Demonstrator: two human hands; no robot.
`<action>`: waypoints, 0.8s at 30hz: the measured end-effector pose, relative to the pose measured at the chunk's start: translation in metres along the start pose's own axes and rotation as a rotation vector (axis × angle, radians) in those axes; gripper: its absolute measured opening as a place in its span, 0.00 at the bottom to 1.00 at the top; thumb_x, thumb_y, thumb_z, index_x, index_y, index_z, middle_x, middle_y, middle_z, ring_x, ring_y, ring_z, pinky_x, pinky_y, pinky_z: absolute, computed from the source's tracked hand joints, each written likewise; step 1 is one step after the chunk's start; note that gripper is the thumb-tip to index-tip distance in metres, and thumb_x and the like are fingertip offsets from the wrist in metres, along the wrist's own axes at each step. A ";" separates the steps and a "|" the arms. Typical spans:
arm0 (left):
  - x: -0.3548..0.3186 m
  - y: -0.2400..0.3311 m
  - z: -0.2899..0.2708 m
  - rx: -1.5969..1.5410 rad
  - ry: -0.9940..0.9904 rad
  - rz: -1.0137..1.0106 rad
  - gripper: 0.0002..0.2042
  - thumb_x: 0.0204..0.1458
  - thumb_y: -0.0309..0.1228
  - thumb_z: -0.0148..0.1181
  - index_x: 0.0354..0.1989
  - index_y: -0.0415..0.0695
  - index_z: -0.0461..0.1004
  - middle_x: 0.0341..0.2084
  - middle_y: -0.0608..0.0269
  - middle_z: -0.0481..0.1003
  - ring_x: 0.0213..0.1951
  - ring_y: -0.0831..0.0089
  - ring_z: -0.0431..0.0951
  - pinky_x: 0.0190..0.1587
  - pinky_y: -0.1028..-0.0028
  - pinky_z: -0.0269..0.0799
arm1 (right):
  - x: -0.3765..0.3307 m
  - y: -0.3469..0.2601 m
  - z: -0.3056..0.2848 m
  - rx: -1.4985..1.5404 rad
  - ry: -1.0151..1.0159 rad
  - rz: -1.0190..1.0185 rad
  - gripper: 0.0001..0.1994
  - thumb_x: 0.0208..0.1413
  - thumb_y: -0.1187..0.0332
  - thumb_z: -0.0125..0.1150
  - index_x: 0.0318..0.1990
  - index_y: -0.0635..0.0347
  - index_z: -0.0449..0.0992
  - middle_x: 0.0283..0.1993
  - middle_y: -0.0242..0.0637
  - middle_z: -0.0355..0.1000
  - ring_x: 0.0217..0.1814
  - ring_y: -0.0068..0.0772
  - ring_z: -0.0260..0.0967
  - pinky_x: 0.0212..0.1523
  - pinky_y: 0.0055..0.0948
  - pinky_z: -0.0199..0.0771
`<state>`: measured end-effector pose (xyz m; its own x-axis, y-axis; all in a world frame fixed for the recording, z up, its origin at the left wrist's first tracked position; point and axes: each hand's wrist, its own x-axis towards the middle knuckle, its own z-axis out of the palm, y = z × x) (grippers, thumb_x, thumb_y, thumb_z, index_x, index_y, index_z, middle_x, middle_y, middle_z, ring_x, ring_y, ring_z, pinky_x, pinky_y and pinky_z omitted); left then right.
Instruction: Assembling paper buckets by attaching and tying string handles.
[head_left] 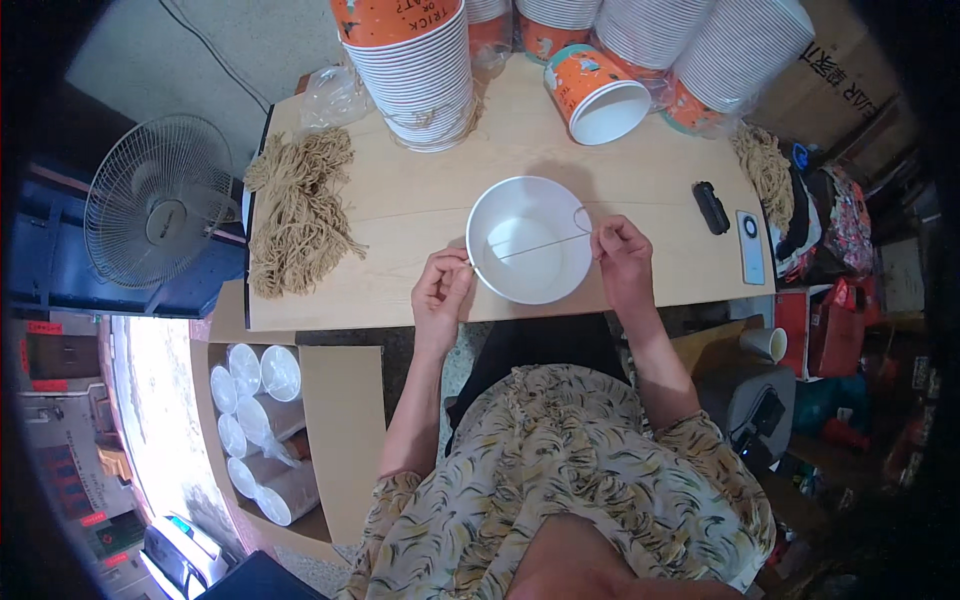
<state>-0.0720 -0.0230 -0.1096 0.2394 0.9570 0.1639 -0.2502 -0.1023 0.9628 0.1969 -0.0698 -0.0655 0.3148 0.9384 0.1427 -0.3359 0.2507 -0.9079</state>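
A white paper bucket (529, 241) stands upright on the wooden table (420, 195) near its front edge. My left hand (440, 290) pinches the bucket's left rim. My right hand (622, 252) holds the right rim and the end of a thin wire handle (545, 243) that runs straight across the bucket's mouth. A small loop of the wire shows by my right fingers.
Stacks of orange-and-white paper buckets (415, 65) line the table's back edge, one bucket (597, 95) lying on its side. Bundles of tan cord (298, 210) lie at left and far right (766, 170). A phone (750, 246) and black object (711, 207) rest right. A fan (158, 200) stands left.
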 end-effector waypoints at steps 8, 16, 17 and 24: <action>0.009 0.073 0.021 0.943 -0.073 0.456 0.32 0.44 0.23 0.70 0.61 0.45 0.66 0.61 0.49 0.66 0.63 0.50 0.66 0.62 0.59 0.66 | -0.003 -0.018 -0.004 -0.353 -0.055 0.038 0.03 0.61 0.73 0.63 0.39 0.63 0.80 0.34 0.26 0.74 0.35 0.14 0.66 0.38 0.19 0.67; 0.036 0.085 0.014 0.838 -0.609 0.303 0.23 0.46 0.22 0.69 0.54 0.42 0.75 0.35 0.61 0.80 0.43 0.61 0.80 0.44 0.66 0.77 | 0.030 -0.077 0.021 -0.611 -0.330 -0.044 0.05 0.59 0.74 0.65 0.40 0.66 0.80 0.34 0.28 0.76 0.38 0.16 0.69 0.41 0.20 0.69; 0.036 0.081 0.014 0.756 -0.604 0.339 0.14 0.48 0.21 0.69 0.45 0.40 0.79 0.31 0.64 0.80 0.37 0.66 0.81 0.39 0.70 0.78 | 0.037 -0.086 0.027 -0.710 -0.334 0.015 0.06 0.59 0.74 0.65 0.41 0.66 0.80 0.35 0.29 0.76 0.39 0.17 0.70 0.43 0.20 0.71; 0.038 0.093 0.026 -0.297 -0.186 -0.217 0.09 0.52 0.18 0.67 0.40 0.42 0.75 0.30 0.69 0.79 0.28 0.85 0.76 0.31 0.82 0.70 | 0.072 -0.144 0.081 -0.813 -0.529 -0.447 0.33 0.53 0.67 0.72 0.66 0.61 0.66 0.69 0.39 0.62 0.72 0.36 0.59 0.66 0.38 0.63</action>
<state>-0.0622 -0.0034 -0.0080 0.4755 0.8793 0.0261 -0.4284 0.2056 0.8799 0.1965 -0.0191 0.1074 -0.2278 0.8336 0.5032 0.4692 0.5468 -0.6934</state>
